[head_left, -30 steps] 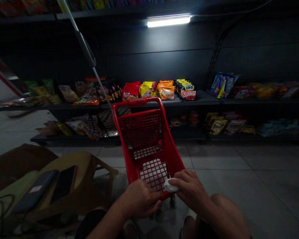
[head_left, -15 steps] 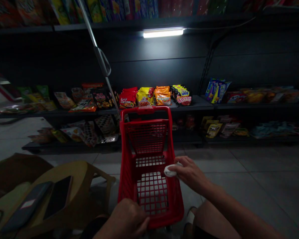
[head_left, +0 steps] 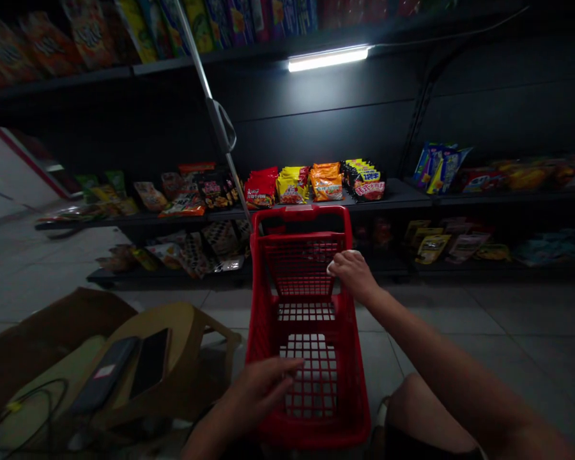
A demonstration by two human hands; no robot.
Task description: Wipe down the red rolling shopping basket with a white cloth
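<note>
A red plastic shopping cart [head_left: 359, 383] stands right in front of me, its gridded basket facing up. My right hand [head_left: 353, 273] is closed around a white cloth [head_left: 331, 267], pressed at the basket's right rim near the folding back panel [head_left: 299, 262]. Most of the cloth is hidden by the fingers; it could be a wad of tissue. Over the near left corner of the basket is my left hand [head_left: 268, 386], fingers stretched out and nothing in them.
Behind the cart, dark shelves hold snack packets [head_left: 292, 185] under a tube light [head_left: 328, 59]. A metal pole [head_left: 199, 64] leans there. At left, a round stool [head_left: 172, 319] carries a phone [head_left: 151, 363] and a grey device [head_left: 106, 374], beside a cardboard box [head_left: 76, 313].
My right hand has slid the cloth forward along the right rim. My left hand has come off the near left rim and its fingers have straightened. The view has shifted left.
</note>
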